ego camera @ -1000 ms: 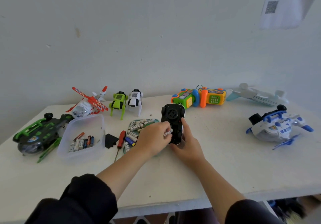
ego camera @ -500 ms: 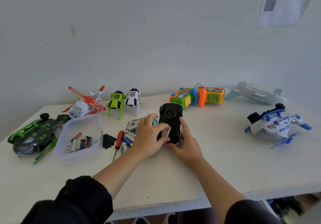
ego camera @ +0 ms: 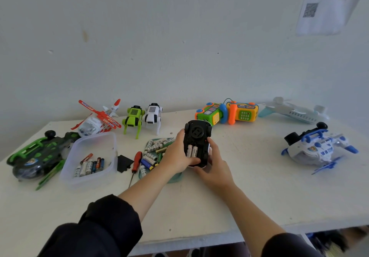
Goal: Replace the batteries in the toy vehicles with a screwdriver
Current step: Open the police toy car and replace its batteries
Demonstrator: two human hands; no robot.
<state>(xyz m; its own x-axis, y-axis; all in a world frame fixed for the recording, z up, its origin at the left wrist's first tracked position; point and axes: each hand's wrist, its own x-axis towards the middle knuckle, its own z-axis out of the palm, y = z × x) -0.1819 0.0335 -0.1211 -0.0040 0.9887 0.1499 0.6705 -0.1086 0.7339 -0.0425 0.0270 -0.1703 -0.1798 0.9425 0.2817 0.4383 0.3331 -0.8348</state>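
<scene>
The left hand [ego camera: 175, 157] no longer carries a battery; two batteries [ego camera: 192, 150] now sit in the upturned car [ego camera: 196, 143]; both hands' fingers clamp its sides; cover comes next

You look from one head-worn wide-angle view, facing forward and down across the white table [ego camera: 259, 197] toward the wall [ego camera: 179, 37]; your forearms enter from the bottom edge, close; no second view shares anything.

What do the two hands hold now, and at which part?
Both hold the upturned black toy car: the left hand at its left side and near end, the right hand at its right side.
</scene>
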